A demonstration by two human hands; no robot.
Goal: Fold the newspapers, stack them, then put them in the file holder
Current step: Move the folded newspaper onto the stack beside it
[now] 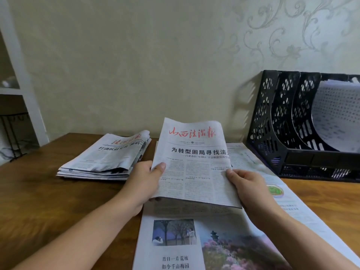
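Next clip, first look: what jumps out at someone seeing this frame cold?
The folded newspaper with its red masthead, held up at centre by the left hand and right hand, each gripping a side edge. Under it an unfolded newspaper with colour photos lies spread on the wooden table. A stack of folded newspapers sits at back left, and a black mesh file holder stands by the wall at right.

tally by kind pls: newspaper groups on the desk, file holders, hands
Folded newspaper held by left hand and right hand: 1
Folded stack: 1
Open newspaper: 1
Black file holder: 1
Hands: 2
Total: 6
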